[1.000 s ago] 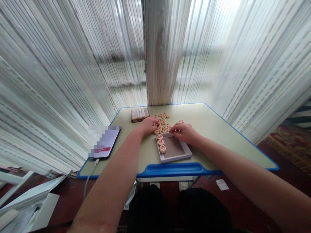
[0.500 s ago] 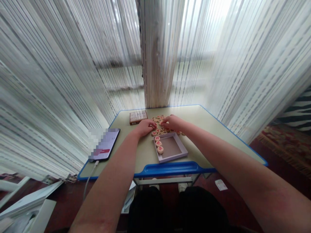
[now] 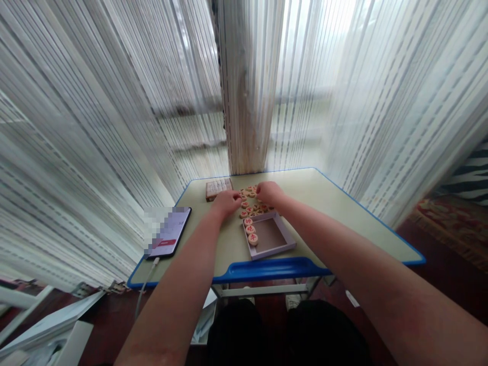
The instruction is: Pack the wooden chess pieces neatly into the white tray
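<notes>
Several round wooden chess pieces [image 3: 252, 202] with red characters lie in a loose pile at the far middle of a pale green table [image 3: 328, 213]. My left hand [image 3: 225, 202] rests at the pile's left edge, fingers curled down onto the pieces. My right hand [image 3: 269, 192] lies on the pile's far right part, fingers bent over pieces. Just in front of the pile sits a shallow white box tray [image 3: 284, 241] with a brown floor. Three pieces [image 3: 250, 230] stand in a column along its left wall.
A brown box lid [image 3: 217, 187] lies at the table's far left. A phone [image 3: 171, 231] on a white cable lies near the left edge. A blue moulded lip [image 3: 270, 268] runs along the near edge. Sheer white curtains [image 3: 114, 127] enclose the table.
My right hand has moved from the tray's far wall up and left onto the far part of the pile. The left hand stays at the pile's left edge. The view has shifted slightly.
</notes>
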### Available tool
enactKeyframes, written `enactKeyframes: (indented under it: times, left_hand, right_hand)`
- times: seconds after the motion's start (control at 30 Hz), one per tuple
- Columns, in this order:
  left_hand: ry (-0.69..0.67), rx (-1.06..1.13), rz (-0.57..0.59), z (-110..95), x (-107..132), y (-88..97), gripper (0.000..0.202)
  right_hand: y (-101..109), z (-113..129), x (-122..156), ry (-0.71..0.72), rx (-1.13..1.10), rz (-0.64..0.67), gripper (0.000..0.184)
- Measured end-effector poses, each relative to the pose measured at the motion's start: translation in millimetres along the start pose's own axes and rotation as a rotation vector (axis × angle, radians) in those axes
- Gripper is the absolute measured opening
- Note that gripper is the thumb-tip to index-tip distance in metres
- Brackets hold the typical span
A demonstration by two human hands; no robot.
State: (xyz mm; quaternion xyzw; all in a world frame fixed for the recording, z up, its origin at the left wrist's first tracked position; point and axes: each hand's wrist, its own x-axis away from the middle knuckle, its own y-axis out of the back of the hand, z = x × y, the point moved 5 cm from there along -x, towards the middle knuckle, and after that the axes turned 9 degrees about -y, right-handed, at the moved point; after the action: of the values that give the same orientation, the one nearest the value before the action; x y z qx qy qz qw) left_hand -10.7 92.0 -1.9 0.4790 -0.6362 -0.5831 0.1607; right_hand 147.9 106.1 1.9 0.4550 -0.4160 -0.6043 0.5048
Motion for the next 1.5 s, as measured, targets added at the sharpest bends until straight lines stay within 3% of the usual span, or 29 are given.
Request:
enactKeyframes:
  times: [0.13, 0.27, 0.33, 0.4, 0.5, 0.57, 0.63, 0.77, 0.97, 1.17, 1.5]
  left_hand:
    - [0.165, 0.005, -0.016, 6, 2, 9.2, 0.029]
    - [0.168, 0.028, -0.008, 0, 2, 12.1, 0.022]
    - [0.204, 0.117, 0.058, -3, 3, 8.9, 0.019]
    - [0.299, 0.274, 0.196, -3, 7, 1.8, 0.024]
    - [0.418, 0.485, 0.425, -5, 17, -7.2, 0.026]
    - [0.456, 0.572, 0.575, -7, 24, -11.1, 0.025]
    - [0.444, 0.627, 0.671, -8, 28, -12.5, 0.022]
    - [0.395, 0.693, 0.775, -9, 32, -13.3, 0.019]
    - [0.370, 0.714, 0.808, -8, 32, -14.7, 0.018]
    - [0.375, 0.719, 0.809, -10, 33, -12.0, 0.016]
    - [0.388, 0.699, 0.779, -8, 34, -11.5, 0.014]
  right_hand:
    - [7, -11, 8, 0.028, -0.086, -0.073, 0.028]
    - [16, -30, 21, 0.058, -0.203, -0.141, 0.024]
    - [20, -40, 29, 0.066, -0.262, -0.177, 0.024]
    - [22, -47, 36, 0.087, -0.349, -0.171, 0.021]
    - [21, -46, 50, 0.156, -0.763, 0.069, 0.015]
    - [21, -34, 61, 0.240, -0.832, 0.260, 0.013]
    - [23, -19, 75, 0.350, -0.741, 0.354, 0.014]
    - [24, -1, 94, 0.523, -0.376, 0.283, 0.012]
    - [21, 0, 95, 0.575, -0.090, 0.252, 0.012]
    - [31, -3, 100, 0.576, -0.065, 0.334, 0.016]
    - [29, 4, 125, 0.600, -0.134, 0.642, 0.019]
